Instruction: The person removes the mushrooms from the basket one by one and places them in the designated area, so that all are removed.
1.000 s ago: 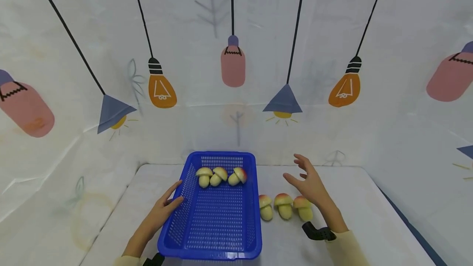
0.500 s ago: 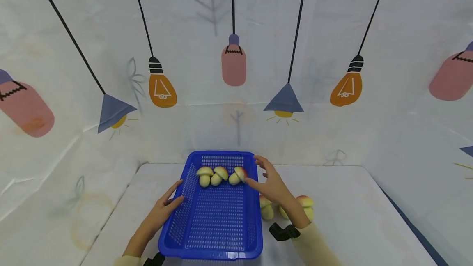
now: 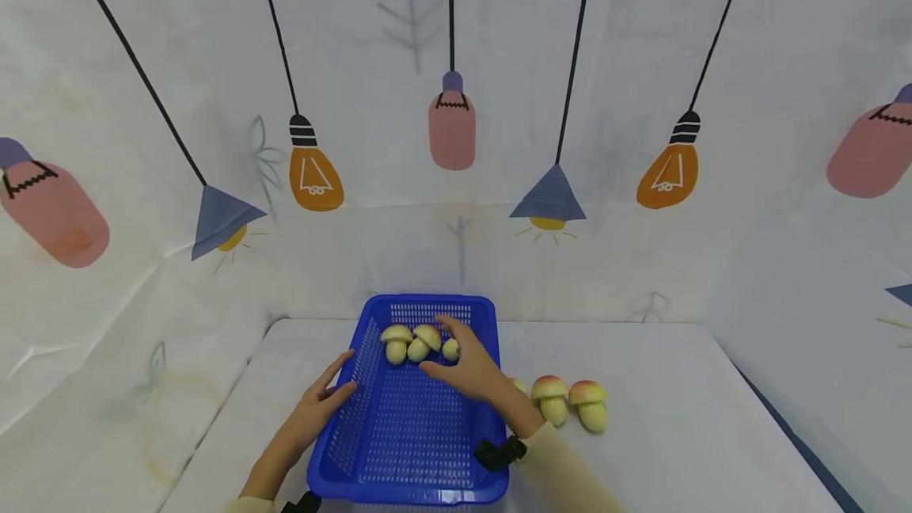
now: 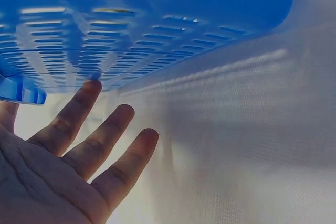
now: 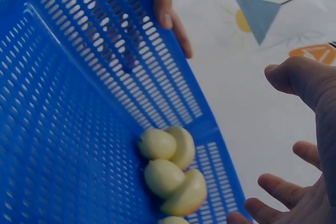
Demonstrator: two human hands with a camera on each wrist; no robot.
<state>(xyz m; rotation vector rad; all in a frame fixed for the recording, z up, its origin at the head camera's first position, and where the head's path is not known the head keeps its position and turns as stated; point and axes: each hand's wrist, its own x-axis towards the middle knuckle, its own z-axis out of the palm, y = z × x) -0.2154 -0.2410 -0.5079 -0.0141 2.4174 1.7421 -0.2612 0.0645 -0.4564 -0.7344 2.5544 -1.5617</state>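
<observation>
A blue perforated plastic basket [image 3: 406, 450] lies on the table. In its far end sit toy mushrooms with pale stems; one mushroom [image 3: 396, 343] is at the left and another [image 3: 426, 341] beside it. The third mushroom [image 3: 450, 350] is partly hidden behind my right hand [image 3: 470, 366]. That hand hovers over the basket, fingers spread, holding nothing. My left hand [image 3: 313, 410] is at the basket's left side, its fingers straight; in the left wrist view one fingertip [image 4: 93, 85] meets the slotted wall from outside.
Right of the basket, toy mushrooms with reddish caps stand in a row on the white table [image 3: 677, 418]: one mushroom [image 3: 551, 400] in the middle, another mushroom [image 3: 589, 405] at the right, and one mostly covered by my right arm. A printed cloth [image 3: 399, 244] hangs behind.
My right hand has moved left, from above the mushrooms on the table, across the basket's right rim, to over the basket. The left hand and basket have stayed in place.
</observation>
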